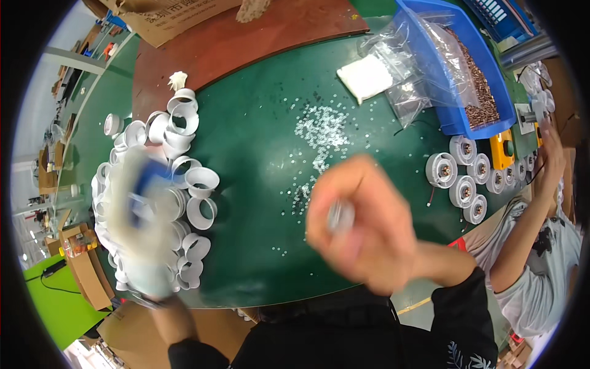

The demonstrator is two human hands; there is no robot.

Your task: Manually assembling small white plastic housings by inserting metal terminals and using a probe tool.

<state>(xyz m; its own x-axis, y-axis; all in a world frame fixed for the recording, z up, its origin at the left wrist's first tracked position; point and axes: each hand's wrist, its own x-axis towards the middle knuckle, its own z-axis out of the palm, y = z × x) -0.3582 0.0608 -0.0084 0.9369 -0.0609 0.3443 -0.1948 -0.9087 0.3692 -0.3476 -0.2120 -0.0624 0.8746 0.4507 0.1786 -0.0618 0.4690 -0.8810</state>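
My right hand (378, 237) is raised over the near side of the green table (264, 154). Its fingers curl closed around a small silvery round piece (340, 216), whose exact kind I cannot make out. To the left, my left hand (144, 221) wears a whitish glove with a blue patch on it. Motion smears its fingers, so their pose is unclear. It passes over a heap of white plastic rings (201, 212), hiding part of them. Many tiny pale discs (322, 129) lie scattered beyond my right hand.
At the far right a blue bin (452, 123) holds copper-coloured parts (482, 104) beside a white packet (365, 78). Round white housings (441, 170) stand near a yellow button box (502, 149). A co-worker's arm (531, 209) reaches in. Across the back lies a red-brown board (203, 61) under a cardboard box (166, 21).
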